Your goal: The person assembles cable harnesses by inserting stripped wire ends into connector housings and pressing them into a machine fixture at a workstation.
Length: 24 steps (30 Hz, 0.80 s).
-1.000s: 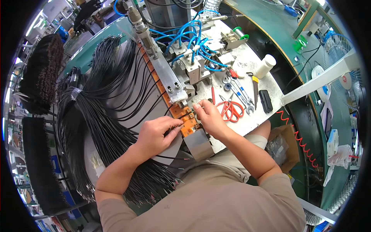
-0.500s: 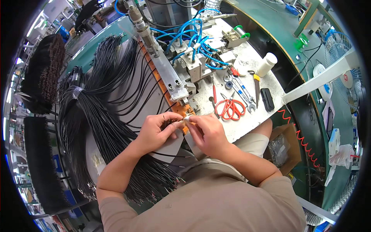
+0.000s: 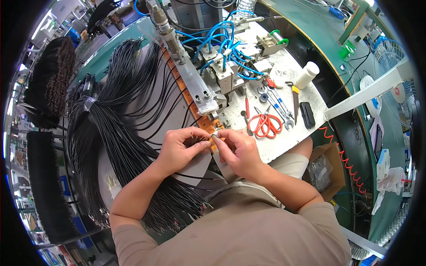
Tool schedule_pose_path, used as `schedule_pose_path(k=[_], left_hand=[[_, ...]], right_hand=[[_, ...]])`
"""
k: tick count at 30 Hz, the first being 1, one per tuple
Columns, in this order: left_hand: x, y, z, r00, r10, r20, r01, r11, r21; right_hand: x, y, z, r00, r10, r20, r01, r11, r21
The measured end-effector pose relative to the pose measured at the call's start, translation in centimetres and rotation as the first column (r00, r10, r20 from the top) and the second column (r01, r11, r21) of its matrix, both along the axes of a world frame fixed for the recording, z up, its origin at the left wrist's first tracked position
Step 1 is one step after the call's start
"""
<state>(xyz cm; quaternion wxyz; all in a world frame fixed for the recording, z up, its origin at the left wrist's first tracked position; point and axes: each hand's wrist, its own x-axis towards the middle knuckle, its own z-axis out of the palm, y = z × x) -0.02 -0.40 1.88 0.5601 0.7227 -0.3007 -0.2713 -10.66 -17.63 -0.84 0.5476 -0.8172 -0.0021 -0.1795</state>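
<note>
My left hand (image 3: 178, 150) and my right hand (image 3: 241, 151) meet at the near end of an orange strip (image 3: 192, 103). The right thumb and forefinger pinch a small whitish piece (image 3: 214, 134), too small to name for certain. Thumb and forefinger of the left hand close on fine wire ends (image 3: 207, 138) right beside it; the fingers partly hide them. Black cables (image 3: 117, 141) lie in a thick bundle left of the hands, tied with a clear band, their stripped ends under my left forearm. Single cables run from the bundle to the strip.
Beyond my hands stands a metal machine (image 3: 224, 73) with blue air tubes. On its white plate lie red-handled scissors (image 3: 265, 125), wrenches (image 3: 279, 106), a black case (image 3: 306, 115) and a white bottle (image 3: 307, 75). A cardboard box (image 3: 330, 170) stands at my right.
My left hand has shifted slightly left and its fingers have spread a little more around the gap. The right hand keeps its pinch at nearly the same place.
</note>
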Motion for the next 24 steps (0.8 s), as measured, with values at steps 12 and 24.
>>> schedule_pose_path(k=[12, 24], left_hand=[[0.37, 0.17, 0.02, 0.986, -0.036, 0.161, 0.02, 0.995, 0.1], [0.34, 0.01, 0.04, 0.996, -0.044, -0.083, 0.048, 0.998, 0.045]], right_hand=[[0.01, -0.3, 0.31, 0.983, 0.084, -0.165, -0.06, 0.988, 0.145], [-0.05, -0.59, 0.12, 0.986, 0.103, -0.128, -0.102, 0.995, 0.009]])
